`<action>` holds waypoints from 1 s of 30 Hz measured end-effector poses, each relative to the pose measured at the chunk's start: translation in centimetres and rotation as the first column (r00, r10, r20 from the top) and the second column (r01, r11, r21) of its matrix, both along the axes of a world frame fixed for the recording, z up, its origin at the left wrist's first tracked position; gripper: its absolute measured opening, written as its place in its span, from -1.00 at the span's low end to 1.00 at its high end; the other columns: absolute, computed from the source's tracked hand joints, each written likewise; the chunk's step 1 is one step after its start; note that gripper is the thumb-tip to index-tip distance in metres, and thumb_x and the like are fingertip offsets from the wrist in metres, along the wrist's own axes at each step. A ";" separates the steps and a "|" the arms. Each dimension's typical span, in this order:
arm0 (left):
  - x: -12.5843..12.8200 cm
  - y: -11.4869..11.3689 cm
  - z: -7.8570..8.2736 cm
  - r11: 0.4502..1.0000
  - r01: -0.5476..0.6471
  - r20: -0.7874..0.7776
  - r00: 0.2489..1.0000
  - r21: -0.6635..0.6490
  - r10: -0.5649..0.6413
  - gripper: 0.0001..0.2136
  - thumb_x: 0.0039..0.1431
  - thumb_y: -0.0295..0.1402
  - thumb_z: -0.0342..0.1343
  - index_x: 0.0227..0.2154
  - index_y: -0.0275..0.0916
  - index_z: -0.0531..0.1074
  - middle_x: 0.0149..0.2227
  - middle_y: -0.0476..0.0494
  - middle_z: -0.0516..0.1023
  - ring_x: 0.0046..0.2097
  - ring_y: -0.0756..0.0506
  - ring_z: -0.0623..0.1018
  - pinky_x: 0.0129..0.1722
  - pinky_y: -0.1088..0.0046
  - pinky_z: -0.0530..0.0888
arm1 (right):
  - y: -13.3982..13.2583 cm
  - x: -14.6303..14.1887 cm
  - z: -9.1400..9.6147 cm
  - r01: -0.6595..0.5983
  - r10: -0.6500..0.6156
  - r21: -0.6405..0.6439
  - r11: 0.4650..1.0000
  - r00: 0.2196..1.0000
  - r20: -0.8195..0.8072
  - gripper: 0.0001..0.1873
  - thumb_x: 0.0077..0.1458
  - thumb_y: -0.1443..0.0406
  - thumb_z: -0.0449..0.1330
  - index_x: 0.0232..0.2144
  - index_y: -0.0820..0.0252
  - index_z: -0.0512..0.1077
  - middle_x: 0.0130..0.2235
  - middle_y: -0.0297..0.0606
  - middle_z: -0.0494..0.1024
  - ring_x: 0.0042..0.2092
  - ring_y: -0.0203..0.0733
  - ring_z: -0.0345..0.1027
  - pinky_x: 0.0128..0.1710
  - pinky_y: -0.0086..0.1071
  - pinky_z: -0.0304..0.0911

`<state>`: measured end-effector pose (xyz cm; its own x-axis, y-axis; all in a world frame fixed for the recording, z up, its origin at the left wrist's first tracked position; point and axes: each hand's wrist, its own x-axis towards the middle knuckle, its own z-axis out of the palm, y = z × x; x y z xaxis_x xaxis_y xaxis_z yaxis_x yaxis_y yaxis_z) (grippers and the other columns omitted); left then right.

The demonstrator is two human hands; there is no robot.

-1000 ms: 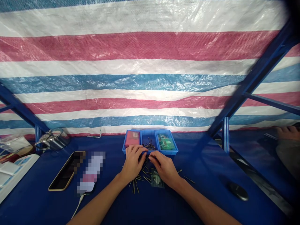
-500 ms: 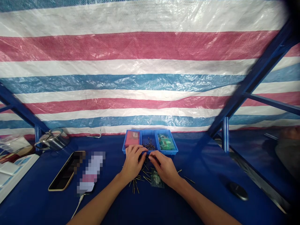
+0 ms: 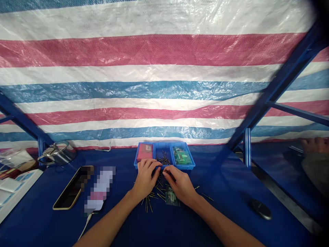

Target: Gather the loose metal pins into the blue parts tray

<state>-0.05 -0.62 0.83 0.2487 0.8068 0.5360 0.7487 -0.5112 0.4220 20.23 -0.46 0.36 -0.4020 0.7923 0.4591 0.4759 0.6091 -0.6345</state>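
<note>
My left hand (image 3: pixel 145 177) and my right hand (image 3: pixel 179 181) meet fingertip to fingertip just in front of a blue three-compartment tray (image 3: pixel 190 167). Both have curled, pinching fingers over a scatter of thin dark metal pins (image 3: pixel 155 195) on the blue table; what sits between the fingertips is too small to name. The tray's left compartment holds a red part (image 3: pixel 145 152), the middle one holds more pins (image 3: pixel 164 160), the right one green parts (image 3: pixel 181 156). A small clear bag (image 3: pixel 171 198) lies under my right wrist.
A phone (image 3: pixel 73 187) and a blurred white item with a cable (image 3: pixel 99 188) lie at left, a metal pot lid (image 3: pixel 57 152) beyond them. A black mouse (image 3: pixel 261 209) sits at right. Blue frame posts (image 3: pixel 247 151) stand right; another person's hand (image 3: pixel 315 144) shows past them.
My hands stay nearly still, only the fingertips shift slightly. The other person's hand at far right has moved back into clear sight.
</note>
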 end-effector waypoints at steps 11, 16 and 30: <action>0.0 0.1 0.0 1.000 -0.003 0.000 1.000 -0.003 0.003 -0.82 0.52 -0.33 0.03 -0.02 -0.07 0.53 0.00 -0.11 0.57 0.06 -0.20 0.45 0.04 0.15 0.33 | 0.0 -0.2 -0.2 -0.036 0.035 -0.002 0.999 0.986 0.161 -0.87 0.51 0.26 0.04 -0.16 0.05 0.36 -0.22 -0.30 0.59 -0.28 -0.15 0.52 -0.34 -0.36 0.24; 0.0 0.0 0.0 1.000 -0.002 0.001 1.000 -0.003 0.002 -0.83 0.51 -0.33 0.04 -0.02 -0.06 0.53 0.01 -0.10 0.57 0.06 -0.20 0.44 0.05 0.15 0.32 | 0.1 -0.2 -0.2 -0.035 0.035 -0.001 0.999 0.978 0.206 -0.86 0.50 0.27 0.06 -0.19 0.06 0.35 -0.23 -0.30 0.59 -0.29 -0.13 0.53 -0.36 -0.36 0.23; 0.0 0.1 0.0 1.000 0.003 0.007 1.000 -0.005 -0.002 -0.81 0.52 -0.32 0.01 -0.01 -0.07 0.53 0.00 -0.12 0.56 0.07 -0.21 0.43 0.05 0.14 0.33 | 0.2 -0.1 -0.7 -0.028 0.025 0.018 0.999 0.991 0.133 -0.86 0.52 0.28 0.03 -0.11 0.04 0.39 -0.14 -0.27 0.62 -0.22 -0.14 0.56 -0.26 -0.35 0.34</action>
